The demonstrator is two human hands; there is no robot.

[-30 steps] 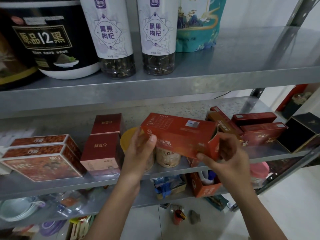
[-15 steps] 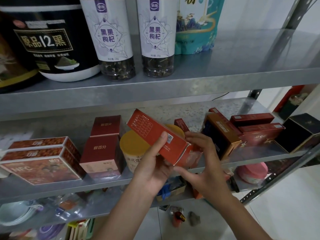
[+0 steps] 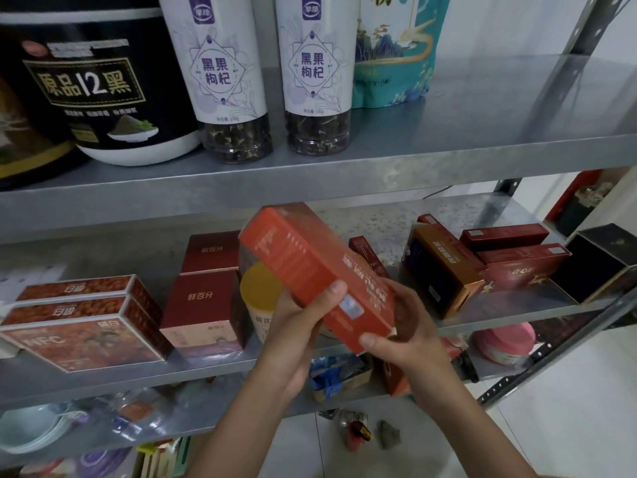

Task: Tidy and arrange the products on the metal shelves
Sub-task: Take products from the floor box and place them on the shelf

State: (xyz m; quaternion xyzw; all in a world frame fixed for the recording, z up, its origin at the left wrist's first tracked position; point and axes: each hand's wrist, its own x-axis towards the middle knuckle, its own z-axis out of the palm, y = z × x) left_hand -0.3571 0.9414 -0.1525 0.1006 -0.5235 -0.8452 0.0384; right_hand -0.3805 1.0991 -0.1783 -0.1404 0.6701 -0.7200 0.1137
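Left hand [image 3: 293,334] and right hand [image 3: 412,331] grip the orange box [image 3: 310,267], its long axis slanting up-left

Single head view, wide-angle, facing forward-down, close to metal shelves [image 3: 344,177].

Labels I can read
Black tub [image 3: 100,91]: 原品12黑. Left bottle [image 3: 220,74], right bottle [image 3: 312,69]: 黑果枸杞. Dark red box [image 3: 203,298]: 鲜百分. Flat box [image 3: 79,343]: NFC.

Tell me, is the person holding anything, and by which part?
Yes: a long orange-red box, tilted, held by both hands at its lower end. The left hand pinches its left edge, thumb on top; the right hand cups the bottom corner.
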